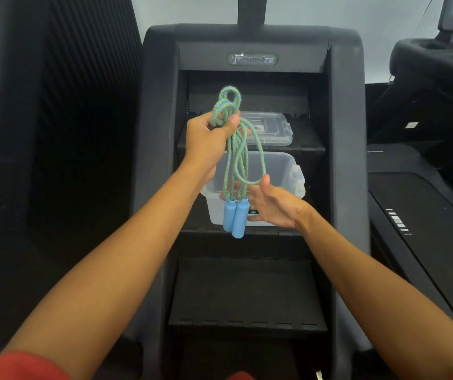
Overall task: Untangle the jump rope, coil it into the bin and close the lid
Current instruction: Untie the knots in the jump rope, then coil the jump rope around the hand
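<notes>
The green-and-blue braided jump rope (pixel 235 149) hangs in long loops from my left hand (pixel 211 138), which grips the bunched top of it; a small loop sticks up above the fist. Its two light blue foam handles (pixel 235 218) dangle side by side in front of the bin. My right hand (pixel 272 204) is under the loops, thumb and fingers on the lowest strands near the handles. Behind the rope sits the clear plastic bin (pixel 282 165), uncovered, on a black stair step. Its clear lid (pixel 272 127) lies flat on the step above.
The bin and lid rest on the black steps of a stair-climber machine (pixel 247 292) with tall grey side walls (pixel 346 160). Another dark machine (pixel 422 215) stands at the right and a dark ribbed panel (pixel 69 105) at the left.
</notes>
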The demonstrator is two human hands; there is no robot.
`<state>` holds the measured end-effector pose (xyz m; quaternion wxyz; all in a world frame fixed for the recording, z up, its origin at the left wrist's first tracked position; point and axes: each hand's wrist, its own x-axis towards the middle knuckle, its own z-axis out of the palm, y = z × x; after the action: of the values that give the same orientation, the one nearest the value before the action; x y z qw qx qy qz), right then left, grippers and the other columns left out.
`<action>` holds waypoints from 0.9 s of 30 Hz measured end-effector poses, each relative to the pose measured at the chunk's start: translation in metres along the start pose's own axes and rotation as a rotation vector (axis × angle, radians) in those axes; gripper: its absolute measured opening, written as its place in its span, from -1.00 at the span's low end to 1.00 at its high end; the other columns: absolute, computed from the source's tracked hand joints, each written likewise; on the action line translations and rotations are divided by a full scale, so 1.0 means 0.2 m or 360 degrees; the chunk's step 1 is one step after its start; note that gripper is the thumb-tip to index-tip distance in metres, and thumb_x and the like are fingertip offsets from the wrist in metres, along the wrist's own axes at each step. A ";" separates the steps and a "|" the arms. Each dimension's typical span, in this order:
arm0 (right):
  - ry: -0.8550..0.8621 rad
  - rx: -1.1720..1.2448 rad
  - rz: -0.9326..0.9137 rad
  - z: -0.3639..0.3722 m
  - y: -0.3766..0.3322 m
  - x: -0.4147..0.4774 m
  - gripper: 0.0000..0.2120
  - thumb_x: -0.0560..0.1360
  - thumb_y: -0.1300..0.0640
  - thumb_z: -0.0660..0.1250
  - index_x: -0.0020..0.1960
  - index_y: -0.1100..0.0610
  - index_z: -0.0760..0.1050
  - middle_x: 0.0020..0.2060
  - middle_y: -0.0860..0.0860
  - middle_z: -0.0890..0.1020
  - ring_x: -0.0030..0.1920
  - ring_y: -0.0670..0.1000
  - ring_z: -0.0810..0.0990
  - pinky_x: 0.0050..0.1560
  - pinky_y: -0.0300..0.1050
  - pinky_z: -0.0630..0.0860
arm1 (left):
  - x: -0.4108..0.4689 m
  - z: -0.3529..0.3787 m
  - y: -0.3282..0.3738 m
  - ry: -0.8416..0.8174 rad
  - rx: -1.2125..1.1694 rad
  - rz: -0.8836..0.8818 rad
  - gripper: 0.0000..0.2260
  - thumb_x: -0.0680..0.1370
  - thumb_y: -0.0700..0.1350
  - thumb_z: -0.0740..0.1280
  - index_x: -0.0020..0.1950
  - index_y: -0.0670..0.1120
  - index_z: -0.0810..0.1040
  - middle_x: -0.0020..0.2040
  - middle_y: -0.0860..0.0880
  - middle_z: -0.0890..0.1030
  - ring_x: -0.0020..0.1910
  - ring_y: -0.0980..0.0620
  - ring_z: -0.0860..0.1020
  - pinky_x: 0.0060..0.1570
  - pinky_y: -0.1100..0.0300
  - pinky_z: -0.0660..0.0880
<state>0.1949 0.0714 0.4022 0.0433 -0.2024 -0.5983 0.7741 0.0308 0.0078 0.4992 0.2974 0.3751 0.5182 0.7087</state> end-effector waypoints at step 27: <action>0.0194 -0.0109 -0.0424 0.26 -0.40 -0.05 -0.59 0.63 0.25 0.30 0.46 0.07 0.43 0.17 0.21 0.65 0.19 0.17 0.66 0.27 0.20 0.57 | 0.00 -0.27 -0.03 -0.0734 0.0980 -0.1037 -0.70 0.59 -0.26 0.19 0.23 -0.21 0.63 0.15 -0.19 0.70 0.13 -0.20 0.69 0.17 -0.09 0.63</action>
<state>0.1717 0.0435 0.4914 0.1749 -0.1693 -0.6422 0.7269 -0.0149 -0.0190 0.4839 0.4855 0.4111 0.7143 0.2918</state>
